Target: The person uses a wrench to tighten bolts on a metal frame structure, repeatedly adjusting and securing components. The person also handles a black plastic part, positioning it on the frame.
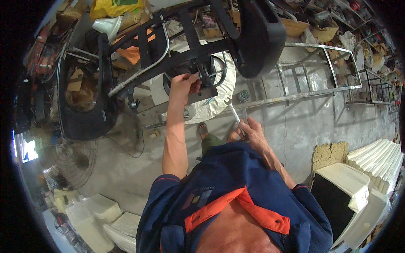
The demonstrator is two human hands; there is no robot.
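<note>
My left hand reaches up to the underside of a black metal frame. Its thumb and fingers are pinched together by a small bracket; whatever is between them is too small to make out. Just below the fingers is a dark flat bar. My right hand is closed round a silver open-end wrench in front of my waist, jaw pointing up and away. A second thin shaft shows beside that wrench, its kind unclear. Beyond the right hand stands a small round tin of small parts.
Black curved side panels bound the frame. A pale round cover lies beneath it. At right, a bare metal rack lies along the floor. A wire fan stands left; white foam blocks are stacked at lower right.
</note>
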